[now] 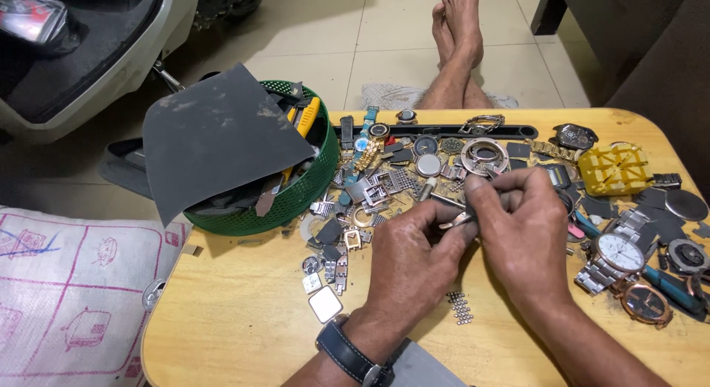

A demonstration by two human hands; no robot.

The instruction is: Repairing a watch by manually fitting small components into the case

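Pale floor tiles surround the low yellow wooden table (222, 313). Left of the hands, a green mesh plastic basket (307, 191) sits under a grey abrasive sheet (214, 136). The left hand (410, 258) and right hand (521, 224) both pinch a small silver metal watch part (460, 219) between them. It looks light, stiff and slippery; grip its edges with the fingertips. A white-dialled steel wristwatch (620, 252) lies right of the right hand.

Two hands, left (403, 258) and right (521, 224), meet over one wooden tabletop (244, 320). To their right lie three whole wristwatches (620, 254) and one yellow case holder (614, 169); to their left, one green basket (307, 187) and one sandpaper sheet (214, 136).
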